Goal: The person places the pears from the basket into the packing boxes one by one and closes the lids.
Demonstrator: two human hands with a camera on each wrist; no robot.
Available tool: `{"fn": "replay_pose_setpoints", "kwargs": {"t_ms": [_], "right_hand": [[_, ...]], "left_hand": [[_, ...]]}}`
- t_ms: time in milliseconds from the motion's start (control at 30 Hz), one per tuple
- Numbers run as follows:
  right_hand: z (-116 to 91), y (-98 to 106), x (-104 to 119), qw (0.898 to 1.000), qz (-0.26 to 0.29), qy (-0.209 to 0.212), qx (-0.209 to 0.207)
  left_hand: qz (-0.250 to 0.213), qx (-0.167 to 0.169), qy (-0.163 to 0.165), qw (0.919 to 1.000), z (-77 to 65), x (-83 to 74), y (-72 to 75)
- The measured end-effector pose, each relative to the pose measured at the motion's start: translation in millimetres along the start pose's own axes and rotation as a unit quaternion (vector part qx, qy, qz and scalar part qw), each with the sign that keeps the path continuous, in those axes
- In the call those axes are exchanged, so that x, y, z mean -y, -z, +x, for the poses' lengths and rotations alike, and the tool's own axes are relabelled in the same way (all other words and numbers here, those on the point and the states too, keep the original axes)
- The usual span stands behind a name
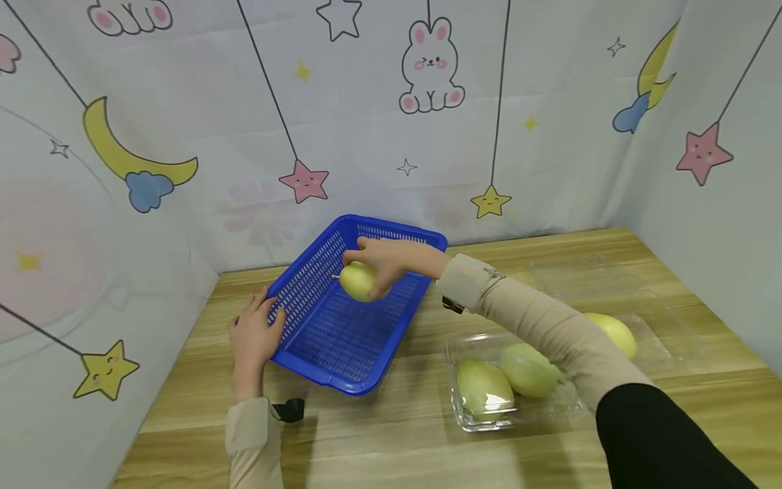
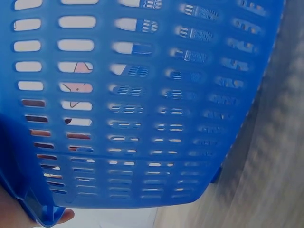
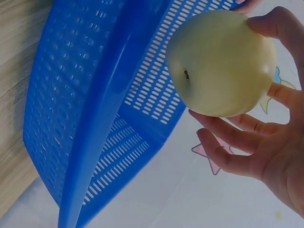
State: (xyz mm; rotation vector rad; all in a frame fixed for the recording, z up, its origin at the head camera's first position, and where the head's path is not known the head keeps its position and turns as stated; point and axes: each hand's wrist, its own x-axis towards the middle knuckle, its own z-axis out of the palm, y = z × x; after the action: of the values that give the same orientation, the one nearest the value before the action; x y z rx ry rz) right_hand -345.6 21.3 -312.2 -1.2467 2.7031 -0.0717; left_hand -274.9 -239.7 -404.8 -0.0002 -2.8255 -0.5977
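My right hand [image 1: 391,261] holds a pale yellow-green pear [image 1: 357,281] over the inside of a blue plastic basket [image 1: 447,239], its stem pointing left. In the right wrist view, the thumb and fingers [image 3: 232,135] close around the pear [image 3: 218,66], whose blossom end faces the camera. At the basket's near left side, my left hand [image 1: 253,333] grips the rim. Seen from the left wrist, the slotted basket wall [image 2: 142,104] fills most of the view, and part of that hand [image 2: 12,211] shows at the lower left corner.
Two pears [image 1: 482,390] lie in a clear plastic box [image 1: 455,380] at the right. Another yellow fruit [image 1: 613,333] shows beyond the right sleeve, near clear plastic packaging [image 1: 662,339]. A patterned white curtain [image 1: 366,136] hangs behind the wooden table [image 1: 379,441].
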Motion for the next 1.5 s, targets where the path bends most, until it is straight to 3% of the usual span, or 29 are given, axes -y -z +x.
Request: {"fn": "replay_pose_setpoints", "kwargs": {"t_ms": [367, 600, 1000, 1500], "right_hand": [[-33, 6, -6, 0.998, 0.021, 0.018, -0.052], [-59, 12, -14, 0.996, 0.029, 0.028, -0.085], [-106, 15, -25, 0.995, 0.025, 0.036, -0.092], [-165, -2, -43, 0.989, -0.097, -0.015, -0.111]], "left_hand": [[-0.013, -0.022, -0.011, 0.9996, -1.0, 0.5, -0.6], [-0.004, -0.006, -0.003, 1.0000, 0.8, 1.1, -0.8], [0.001, -0.007, 0.001, 1.0000, 1.7, 1.6, -2.1], [-0.003, -0.009, -0.002, 1.0000, 0.9, 0.5, -1.5]]}}
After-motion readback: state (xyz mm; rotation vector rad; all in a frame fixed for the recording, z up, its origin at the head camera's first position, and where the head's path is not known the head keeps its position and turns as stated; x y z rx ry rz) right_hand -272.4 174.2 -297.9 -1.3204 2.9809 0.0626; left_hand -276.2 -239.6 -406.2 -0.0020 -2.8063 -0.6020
